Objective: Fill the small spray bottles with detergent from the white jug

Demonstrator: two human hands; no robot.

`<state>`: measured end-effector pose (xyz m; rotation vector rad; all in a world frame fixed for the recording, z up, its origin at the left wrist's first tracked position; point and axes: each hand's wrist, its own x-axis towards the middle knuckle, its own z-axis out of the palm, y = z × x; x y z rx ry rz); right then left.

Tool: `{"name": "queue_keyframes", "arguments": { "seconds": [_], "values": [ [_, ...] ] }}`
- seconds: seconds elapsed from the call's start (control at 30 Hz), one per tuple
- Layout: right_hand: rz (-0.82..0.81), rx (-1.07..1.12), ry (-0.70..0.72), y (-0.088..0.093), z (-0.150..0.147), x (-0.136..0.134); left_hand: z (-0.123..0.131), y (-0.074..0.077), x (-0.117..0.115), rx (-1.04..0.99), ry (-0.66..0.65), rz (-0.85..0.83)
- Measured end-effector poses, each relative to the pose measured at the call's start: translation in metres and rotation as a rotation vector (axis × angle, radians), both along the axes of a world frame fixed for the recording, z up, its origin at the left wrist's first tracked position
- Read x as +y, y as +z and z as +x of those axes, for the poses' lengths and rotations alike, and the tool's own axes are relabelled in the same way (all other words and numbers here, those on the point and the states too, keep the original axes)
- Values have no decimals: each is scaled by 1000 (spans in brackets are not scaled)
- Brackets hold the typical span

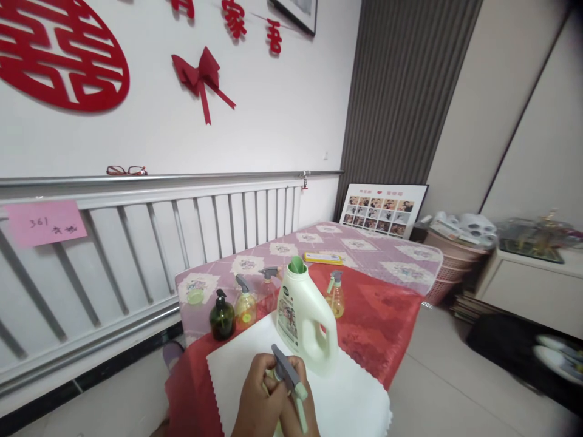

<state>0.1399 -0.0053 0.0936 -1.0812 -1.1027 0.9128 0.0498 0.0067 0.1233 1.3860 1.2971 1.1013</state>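
Observation:
My left hand (259, 391) is closed at the collar of a spray bottle, just below its grey trigger head (286, 369). My right hand (301, 385) wraps the same bottle from the other side. A pale green trigger hangs from the head, and most of the bottle's body is hidden by my hands. Just beyond them a big pale green detergent jug (291, 331) stands upright on a white scallop-edged mat (350, 394), its green spout (297, 264) uncapped.
Left of the jug stand a dark green pump bottle (222, 320), a yellowish spray bottle (246, 306) and a clear pinkish one (268, 286). Another spray bottle (336, 297) is behind the jug. A light green round lid (195, 296) and a yellow-edged phone-like object (323, 258) lie on the flowered tablecloth (282, 249).

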Motion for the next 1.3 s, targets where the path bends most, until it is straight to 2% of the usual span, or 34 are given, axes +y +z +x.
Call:
{"name": "queue_keyframes", "arguments": {
  "seconds": [0.1, 0.17, 0.3, 0.37, 0.47, 0.67, 0.8, 0.93, 1.03, 1.13, 1.3],
  "values": [
    [-34, 17, 61, -13, 6, 3, -10, -2, 5, 24, -160, 40],
    [-17, -26, 32, -24, 11, 5, -17, -4, 10, 8, -267, 83],
    [30, -151, 97, -42, 22, 4, -28, -6, 17, -51, -389, 123],
    [9, -162, 127, -44, 26, 2, -31, -6, 18, -92, -433, 103],
    [-20, -167, 90, -39, 29, -1, -31, -10, 20, -168, -473, 44],
    [10, -293, 195, -20, 33, -2, -23, -12, 15, -301, -336, 15],
    [-27, -285, 182, -21, 34, -1, -18, -19, 5, -363, -193, 79],
    [2, -231, 199, -27, 30, 2, -14, -34, 3, -264, -14, -43],
    [0, -190, 183, -28, 25, 4, -12, -41, 5, -204, 10, -71],
    [-9, -130, 144, -28, 19, 6, -10, -44, 4, -283, -14, -24],
    [-7, -6, 86, -28, 10, 9, -10, -45, 3, -356, 20, -32]
  ]
}}
